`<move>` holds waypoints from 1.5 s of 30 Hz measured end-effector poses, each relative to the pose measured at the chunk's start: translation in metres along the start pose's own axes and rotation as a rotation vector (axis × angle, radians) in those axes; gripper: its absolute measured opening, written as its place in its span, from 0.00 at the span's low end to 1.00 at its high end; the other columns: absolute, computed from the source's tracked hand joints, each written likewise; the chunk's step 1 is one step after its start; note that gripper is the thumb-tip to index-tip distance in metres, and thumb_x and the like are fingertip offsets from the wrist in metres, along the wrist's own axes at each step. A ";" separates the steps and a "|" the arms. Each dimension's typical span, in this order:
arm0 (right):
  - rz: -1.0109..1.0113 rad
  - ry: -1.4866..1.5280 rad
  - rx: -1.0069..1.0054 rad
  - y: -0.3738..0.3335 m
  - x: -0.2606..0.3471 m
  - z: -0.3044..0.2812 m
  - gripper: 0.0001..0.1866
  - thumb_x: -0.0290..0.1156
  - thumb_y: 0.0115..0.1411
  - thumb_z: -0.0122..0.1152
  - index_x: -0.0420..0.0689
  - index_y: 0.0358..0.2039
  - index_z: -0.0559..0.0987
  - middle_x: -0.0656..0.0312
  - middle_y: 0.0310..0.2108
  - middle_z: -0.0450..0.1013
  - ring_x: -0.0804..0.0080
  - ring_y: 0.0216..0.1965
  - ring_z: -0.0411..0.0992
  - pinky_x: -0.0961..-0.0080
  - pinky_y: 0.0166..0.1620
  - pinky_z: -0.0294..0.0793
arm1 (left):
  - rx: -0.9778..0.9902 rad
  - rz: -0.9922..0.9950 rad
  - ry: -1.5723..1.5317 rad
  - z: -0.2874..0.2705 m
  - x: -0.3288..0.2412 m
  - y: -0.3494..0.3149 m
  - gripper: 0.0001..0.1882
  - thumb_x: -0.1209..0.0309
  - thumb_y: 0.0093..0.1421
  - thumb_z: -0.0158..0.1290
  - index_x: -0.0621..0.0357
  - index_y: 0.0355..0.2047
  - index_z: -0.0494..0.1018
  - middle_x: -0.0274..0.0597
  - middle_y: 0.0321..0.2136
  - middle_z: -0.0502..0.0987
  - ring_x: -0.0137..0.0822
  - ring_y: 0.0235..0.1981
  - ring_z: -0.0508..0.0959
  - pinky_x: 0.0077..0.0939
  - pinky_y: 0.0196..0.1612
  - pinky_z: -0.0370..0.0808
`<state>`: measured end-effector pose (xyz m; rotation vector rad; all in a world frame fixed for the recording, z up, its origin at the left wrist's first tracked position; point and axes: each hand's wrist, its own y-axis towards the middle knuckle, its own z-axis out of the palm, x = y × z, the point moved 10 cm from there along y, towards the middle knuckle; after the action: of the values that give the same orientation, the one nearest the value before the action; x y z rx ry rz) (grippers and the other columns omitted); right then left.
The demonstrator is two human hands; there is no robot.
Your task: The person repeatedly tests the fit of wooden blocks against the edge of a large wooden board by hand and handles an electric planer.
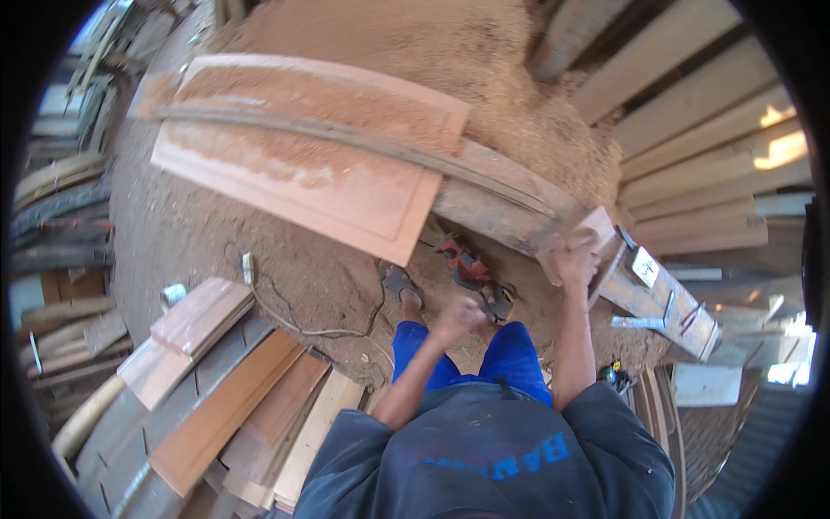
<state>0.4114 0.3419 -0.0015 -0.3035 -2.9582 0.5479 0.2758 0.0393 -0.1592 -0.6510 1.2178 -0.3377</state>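
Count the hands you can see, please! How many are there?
2. The left hand, a bit blurred, is in front of the body near the red power tool. The right hand holds a wooden piece. I don't see any hidden ones.

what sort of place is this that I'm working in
Probably a woodworking yard or workshop: brown sawdust lies on a wooden panel, boards stand or lie together at the upper right, and a red power tool sits by your feet.

Pale planks [697, 86], stacked boards [226, 411], sawdust-covered ground [415, 35]
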 end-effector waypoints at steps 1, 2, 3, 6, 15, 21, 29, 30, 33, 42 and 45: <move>0.100 -0.030 0.007 0.008 -0.019 0.001 0.54 0.51 0.56 0.69 0.34 0.71 0.53 0.33 0.61 0.65 0.38 0.61 0.67 0.48 0.63 0.66 | 0.100 -0.084 0.158 0.033 -0.015 -0.006 0.22 0.71 0.64 0.58 0.58 0.57 0.69 0.42 0.46 0.78 0.31 0.47 0.80 0.29 0.47 0.78; 0.085 -0.042 0.010 0.016 -0.037 0.005 0.54 0.51 0.56 0.69 0.34 0.71 0.53 0.33 0.61 0.65 0.38 0.61 0.67 0.48 0.63 0.66 | 0.200 -0.167 0.316 0.056 -0.034 -0.020 0.24 0.70 0.65 0.59 0.61 0.59 0.67 0.42 0.48 0.78 0.31 0.48 0.79 0.29 0.50 0.78; -0.013 0.249 -0.016 0.021 -0.044 0.009 0.50 0.47 0.56 0.67 0.35 0.71 0.54 0.35 0.60 0.65 0.40 0.61 0.67 0.50 0.63 0.66 | 0.169 -0.161 0.300 0.053 -0.038 -0.026 0.24 0.70 0.65 0.59 0.61 0.59 0.67 0.42 0.48 0.78 0.31 0.48 0.79 0.29 0.50 0.78; -0.245 0.558 -0.025 -0.004 -0.030 0.004 0.46 0.38 0.54 0.65 0.37 0.70 0.56 0.40 0.60 0.64 0.44 0.61 0.66 0.53 0.64 0.65 | 0.135 -0.045 0.013 0.048 -0.047 -0.041 0.27 0.63 0.63 0.63 0.63 0.57 0.70 0.43 0.43 0.80 0.31 0.43 0.80 0.28 0.48 0.78; -1.370 0.093 0.286 -0.271 0.175 0.013 0.42 0.39 0.50 0.70 0.39 0.65 0.65 0.41 0.60 0.66 0.43 0.59 0.66 0.52 0.66 0.62 | -0.297 0.548 -0.866 -0.079 -0.150 -0.080 0.35 0.64 0.66 0.61 0.64 0.65 0.57 0.46 0.55 0.70 0.36 0.54 0.74 0.33 0.58 0.75; -1.604 0.129 0.219 -0.257 0.315 0.022 0.30 0.49 0.59 0.64 0.40 0.55 0.75 0.44 0.51 0.73 0.45 0.53 0.70 0.52 0.56 0.68 | -0.914 0.460 -0.934 -0.171 -0.084 -0.106 0.32 0.66 0.65 0.61 0.63 0.64 0.59 0.47 0.55 0.72 0.36 0.55 0.74 0.35 0.58 0.74; -1.291 -0.152 -0.060 -0.163 0.472 0.079 0.32 0.51 0.66 0.55 0.49 0.66 0.68 0.48 0.66 0.61 0.45 0.66 0.59 0.48 0.67 0.59 | -0.941 0.540 -0.820 -0.166 -0.082 -0.062 0.37 0.63 0.64 0.64 0.64 0.66 0.58 0.46 0.58 0.71 0.38 0.59 0.73 0.37 0.63 0.69; -1.247 -0.176 -0.111 -0.161 0.470 0.079 0.32 0.52 0.66 0.55 0.49 0.66 0.68 0.49 0.65 0.61 0.46 0.66 0.59 0.48 0.67 0.59 | -0.937 0.567 -0.888 -0.160 -0.083 -0.062 0.38 0.62 0.64 0.64 0.65 0.66 0.59 0.46 0.59 0.71 0.38 0.59 0.72 0.36 0.64 0.68; -1.211 -0.200 -0.145 -0.163 0.469 0.083 0.31 0.52 0.67 0.55 0.50 0.65 0.68 0.50 0.64 0.62 0.48 0.65 0.59 0.48 0.66 0.59 | -1.025 0.545 -0.857 -0.177 -0.084 -0.059 0.37 0.62 0.63 0.65 0.67 0.65 0.60 0.46 0.58 0.72 0.38 0.59 0.73 0.35 0.64 0.68; -1.218 -0.215 -0.185 -0.157 0.469 0.086 0.30 0.51 0.65 0.57 0.50 0.63 0.70 0.51 0.62 0.62 0.48 0.63 0.61 0.49 0.64 0.61 | -1.052 0.290 -0.712 -0.182 -0.093 -0.076 0.34 0.62 0.65 0.63 0.68 0.63 0.61 0.48 0.55 0.74 0.38 0.56 0.75 0.35 0.60 0.72; -1.203 -0.230 -0.174 -0.163 0.472 0.083 0.30 0.51 0.65 0.57 0.50 0.63 0.70 0.50 0.62 0.62 0.48 0.63 0.61 0.49 0.64 0.61 | -1.089 0.282 -0.646 -0.191 -0.103 -0.084 0.34 0.62 0.66 0.62 0.67 0.63 0.61 0.48 0.55 0.74 0.38 0.56 0.75 0.35 0.60 0.73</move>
<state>-0.0888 0.2664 0.0181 1.4852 -2.6815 0.1398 0.0713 -0.0201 -0.0670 -1.3577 0.7647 0.7966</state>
